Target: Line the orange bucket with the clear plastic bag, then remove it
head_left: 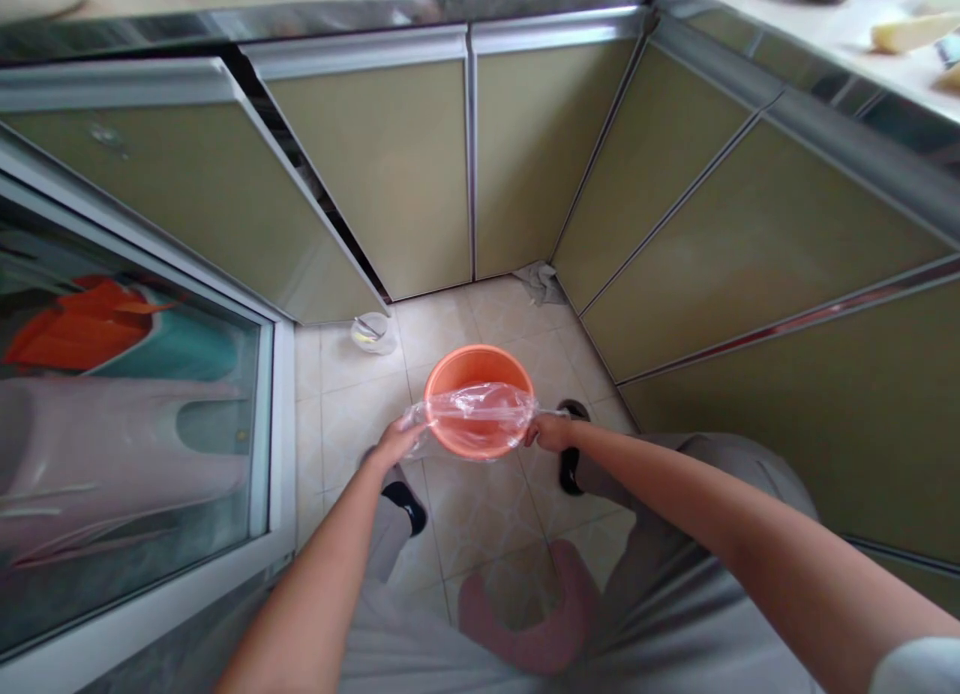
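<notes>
A clear plastic bag (480, 402) is stretched sideways over an orange basin (480, 354) on the tiled floor. My left hand (397, 442) grips the bag's left end beside the basin's rim. At the opposite side, my right hand (551, 432) is closed on the bag's right end, close to the rim. Through the film the basin's inside shows, and I see nothing lying in it.
A small clear tub (373, 334) with a thin utensil stands on the floor by the cabinets. A grey rag (541, 282) lies in the corner. Left is a glass door (281, 444); cabinet doors (375, 164) line the front and right. A pink stool (525, 644) is below.
</notes>
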A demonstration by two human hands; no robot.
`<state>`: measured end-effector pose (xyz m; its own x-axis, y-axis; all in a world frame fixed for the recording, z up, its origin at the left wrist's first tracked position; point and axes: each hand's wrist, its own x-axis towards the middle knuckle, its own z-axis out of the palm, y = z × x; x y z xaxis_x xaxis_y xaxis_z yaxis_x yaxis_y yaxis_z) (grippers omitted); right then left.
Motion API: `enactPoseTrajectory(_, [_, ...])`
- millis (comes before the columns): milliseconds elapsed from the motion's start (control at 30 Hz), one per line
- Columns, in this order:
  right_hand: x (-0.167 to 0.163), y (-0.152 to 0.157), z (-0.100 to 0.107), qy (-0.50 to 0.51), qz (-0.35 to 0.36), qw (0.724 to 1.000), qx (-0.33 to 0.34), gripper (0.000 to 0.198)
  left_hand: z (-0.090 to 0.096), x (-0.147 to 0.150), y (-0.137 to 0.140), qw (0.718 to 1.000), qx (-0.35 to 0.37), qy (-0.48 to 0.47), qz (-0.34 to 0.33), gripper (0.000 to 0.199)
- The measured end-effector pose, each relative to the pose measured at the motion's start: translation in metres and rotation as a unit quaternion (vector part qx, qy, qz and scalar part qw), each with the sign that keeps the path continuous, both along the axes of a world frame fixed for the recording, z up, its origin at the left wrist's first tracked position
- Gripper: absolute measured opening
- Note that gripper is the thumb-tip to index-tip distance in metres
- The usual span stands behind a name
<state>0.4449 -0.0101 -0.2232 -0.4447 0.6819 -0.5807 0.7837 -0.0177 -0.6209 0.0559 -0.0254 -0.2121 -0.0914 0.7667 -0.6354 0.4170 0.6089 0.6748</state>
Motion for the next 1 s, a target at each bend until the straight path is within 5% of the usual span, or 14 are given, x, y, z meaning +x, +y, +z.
enactPoseTrajectory(167, [0.014, 0.024, -0.007, -0.017, -0.115, 0.992, 0.038, 0.027, 0.002, -0.006, 0.006, 0.998, -0.017, 0.018, 0.060, 0.071])
enactPoseTrajectory(300, [0.019, 0.039, -0.004, -0.015, -0.260, 0.962, 0.078, 0.021, 0.003, -0.006, 0.002, 0.995, 0.012, 0.072, 0.066, 0.054])
enactPoseTrajectory(433, [0.014, 0.043, 0.005, -0.006, -0.334, 0.939, 0.087, 0.021, 0.012, 0.003, -0.009, 0.969, 0.127, 0.211, 0.031, 0.040])
enactPoseTrajectory(567, [0.004, 0.037, 0.013, -0.007, -0.316, 0.940, 0.124, 0.031, 0.037, 0.020, -0.016, 0.885, 0.266, 0.369, -0.102, 0.042])
enactPoseTrajectory(700, [-0.004, 0.034, 0.016, -0.012, -0.279, 0.949, 0.150, 0.050, 0.054, 0.031, -0.011, 0.843, 0.276, 0.407, -0.220, 0.027])
enactPoseTrajectory(867, [-0.009, 0.047, 0.010, 0.027, -0.249, 0.951, 0.184, 0.057, 0.050, 0.030, 0.004, 0.843, 0.247, 0.394, -0.270, 0.023])
enactPoseTrajectory(1000, [-0.012, 0.065, 0.002, 0.051, -0.217, 0.950, 0.219, 0.058, 0.040, 0.028, 0.021, 0.890, 0.235, 0.342, -0.189, 0.020])
